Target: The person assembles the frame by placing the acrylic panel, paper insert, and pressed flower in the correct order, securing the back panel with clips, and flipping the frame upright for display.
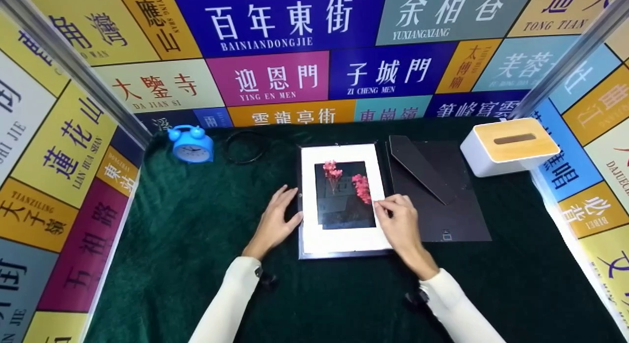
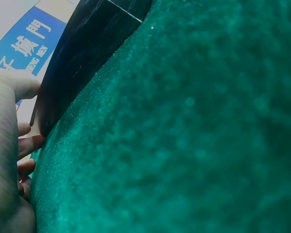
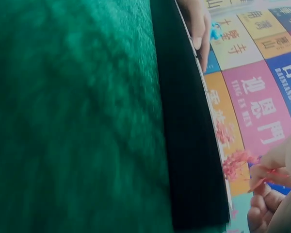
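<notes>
A picture frame [image 1: 344,242] with a white mat and a dark, shiny centre lies flat on the green cloth. Two sprigs of small pink flowers lie on it: one sprig [image 1: 331,169] at the upper left, another sprig [image 1: 361,188] along the right side of the window. My right hand [image 1: 400,225] pinches the right sprig's lower end between thumb and fingertips, over the mat's right border; the right wrist view shows this pinch on the pink flower sprig [image 3: 240,162] too. With fingers extended, my left hand [image 1: 275,220] touches the frame's left edge, thumb and fingertips against its dark side [image 2: 70,63].
Right of the frame lies a black backing board [image 1: 457,220] with its stand leg [image 1: 422,171] on top. A tissue box [image 1: 513,144] with a wooden lid stands at the back right. A blue alarm clock [image 1: 193,145] and a black cable loop [image 1: 241,158] are at the back left.
</notes>
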The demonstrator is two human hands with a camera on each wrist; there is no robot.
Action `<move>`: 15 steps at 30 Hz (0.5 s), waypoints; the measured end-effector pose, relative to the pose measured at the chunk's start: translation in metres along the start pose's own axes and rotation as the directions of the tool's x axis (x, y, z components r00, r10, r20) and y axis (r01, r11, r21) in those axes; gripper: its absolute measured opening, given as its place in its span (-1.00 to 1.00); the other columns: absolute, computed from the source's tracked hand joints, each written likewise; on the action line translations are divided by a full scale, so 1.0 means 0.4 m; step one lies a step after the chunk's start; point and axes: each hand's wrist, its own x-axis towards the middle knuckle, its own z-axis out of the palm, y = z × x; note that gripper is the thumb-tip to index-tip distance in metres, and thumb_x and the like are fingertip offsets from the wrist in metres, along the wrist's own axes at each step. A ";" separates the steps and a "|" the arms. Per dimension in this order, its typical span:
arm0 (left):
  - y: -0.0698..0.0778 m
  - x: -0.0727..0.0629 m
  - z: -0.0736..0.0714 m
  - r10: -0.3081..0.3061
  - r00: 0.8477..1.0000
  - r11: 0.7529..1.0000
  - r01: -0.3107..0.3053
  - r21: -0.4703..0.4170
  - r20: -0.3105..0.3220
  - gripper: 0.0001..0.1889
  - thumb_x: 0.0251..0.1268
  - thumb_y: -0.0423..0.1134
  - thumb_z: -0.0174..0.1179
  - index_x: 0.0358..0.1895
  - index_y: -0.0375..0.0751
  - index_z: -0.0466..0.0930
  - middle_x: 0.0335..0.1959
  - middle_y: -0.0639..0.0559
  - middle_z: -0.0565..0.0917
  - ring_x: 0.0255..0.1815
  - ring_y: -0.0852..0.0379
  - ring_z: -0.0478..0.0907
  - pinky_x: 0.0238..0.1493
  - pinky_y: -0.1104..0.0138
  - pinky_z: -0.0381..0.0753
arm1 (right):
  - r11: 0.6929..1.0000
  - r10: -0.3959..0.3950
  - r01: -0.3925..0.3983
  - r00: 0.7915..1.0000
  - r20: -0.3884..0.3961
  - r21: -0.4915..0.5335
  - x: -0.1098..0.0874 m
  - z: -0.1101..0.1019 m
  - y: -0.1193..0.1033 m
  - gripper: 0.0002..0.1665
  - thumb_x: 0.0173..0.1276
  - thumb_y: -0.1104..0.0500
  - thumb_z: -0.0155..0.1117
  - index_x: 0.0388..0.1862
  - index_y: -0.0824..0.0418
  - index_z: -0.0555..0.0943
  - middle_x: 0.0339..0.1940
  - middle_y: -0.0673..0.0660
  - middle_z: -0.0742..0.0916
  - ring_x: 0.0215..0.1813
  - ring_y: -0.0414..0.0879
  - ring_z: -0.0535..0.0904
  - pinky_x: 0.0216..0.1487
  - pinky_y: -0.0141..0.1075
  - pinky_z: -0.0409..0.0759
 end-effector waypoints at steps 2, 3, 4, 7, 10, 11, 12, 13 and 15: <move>0.000 -0.001 0.000 0.005 1.000 1.000 -0.005 -0.002 -0.002 -0.27 0.51 -0.09 0.32 0.67 -0.20 0.41 0.67 -0.18 0.43 0.76 -0.15 0.18 0.65 -0.20 0.29 | 0.999 0.035 -0.033 0.998 0.046 -0.031 0.002 0.015 -0.015 -0.88 0.41 0.31 0.54 -0.15 0.34 0.91 -0.29 0.15 0.77 -0.12 0.05 0.60 -0.09 -0.17 0.53; -0.001 -0.002 0.000 0.006 1.000 1.000 -0.006 -0.002 -0.002 -0.27 0.50 -0.09 0.32 0.67 -0.20 0.41 0.67 -0.18 0.43 0.76 -0.15 0.18 0.64 -0.20 0.29 | 0.998 0.045 -0.042 0.997 0.069 -0.046 0.003 0.022 -0.023 -0.86 0.42 0.28 0.54 -0.13 0.33 0.91 -0.28 0.15 0.77 -0.11 0.05 0.60 -0.09 -0.14 0.55; -0.001 -0.002 -0.001 0.008 1.000 1.000 -0.008 -0.004 -0.002 -0.27 0.50 -0.10 0.32 0.67 -0.20 0.41 0.67 -0.18 0.43 0.76 -0.15 0.18 0.64 -0.20 0.29 | 0.997 0.054 -0.048 0.994 0.092 -0.061 0.004 0.029 -0.029 -0.84 0.43 0.25 0.54 -0.12 0.32 0.91 -0.27 0.14 0.77 -0.10 0.05 0.60 -0.09 -0.11 0.56; -0.002 -0.002 -0.002 0.013 1.000 1.000 -0.013 -0.007 -0.002 -0.27 0.50 -0.09 0.32 0.67 -0.21 0.41 0.67 -0.19 0.43 0.76 -0.16 0.18 0.64 -0.20 0.29 | 0.995 0.057 -0.043 0.987 0.153 -0.095 0.006 0.045 -0.045 -0.79 0.47 0.18 0.54 -0.09 0.30 0.91 -0.24 0.14 0.78 -0.09 0.06 0.60 -0.07 -0.05 0.60; -0.002 -0.002 -0.002 0.013 1.000 1.000 -0.013 -0.007 -0.001 -0.27 0.50 -0.09 0.32 0.67 -0.21 0.41 0.67 -0.19 0.42 0.76 -0.16 0.18 0.64 -0.20 0.30 | 0.994 0.043 -0.022 0.979 0.200 -0.111 0.008 0.059 -0.054 -0.77 0.52 0.15 0.48 -0.08 0.30 0.91 -0.22 0.14 0.79 -0.07 0.09 0.61 -0.03 0.00 0.62; -0.002 -0.002 -0.002 0.014 1.000 1.000 -0.014 -0.005 -0.001 -0.27 0.50 -0.09 0.32 0.67 -0.21 0.41 0.67 -0.19 0.42 0.76 -0.16 0.18 0.64 -0.21 0.30 | 0.994 0.038 -0.014 0.976 0.212 -0.111 0.009 0.062 -0.056 -0.77 0.54 0.17 0.45 -0.08 0.30 0.90 -0.22 0.15 0.80 -0.06 0.10 0.62 0.00 0.01 0.63; -0.003 -0.002 -0.002 0.014 1.000 1.000 -0.014 -0.003 0.000 -0.27 0.50 -0.08 0.32 0.67 -0.21 0.41 0.68 -0.19 0.42 0.76 -0.15 0.18 0.63 -0.20 0.31 | 0.994 0.033 -0.008 0.975 0.222 -0.112 0.010 0.065 -0.057 -0.78 0.54 0.19 0.42 -0.07 0.31 0.90 -0.22 0.15 0.81 -0.05 0.11 0.63 0.01 0.02 0.64; -0.003 -0.002 -0.003 0.015 1.000 1.000 -0.015 0.000 0.000 -0.26 0.50 -0.08 0.32 0.67 -0.20 0.41 0.68 -0.18 0.42 0.76 -0.15 0.18 0.63 -0.20 0.31 | 0.994 0.030 -0.004 0.972 0.231 -0.112 0.011 0.068 -0.058 -0.78 0.55 0.22 0.40 -0.06 0.31 0.90 -0.22 0.16 0.81 -0.05 0.13 0.63 0.02 0.02 0.65; -0.003 -0.001 -0.002 0.018 1.000 1.000 -0.018 0.001 -0.001 -0.26 0.50 -0.09 0.32 0.67 -0.20 0.41 0.67 -0.18 0.42 0.76 -0.14 0.18 0.62 -0.21 0.32 | 0.993 0.023 0.006 0.970 0.241 -0.117 0.013 0.074 -0.058 -0.80 0.53 0.27 0.39 -0.05 0.32 0.89 -0.23 0.16 0.80 -0.04 0.14 0.64 0.03 0.03 0.65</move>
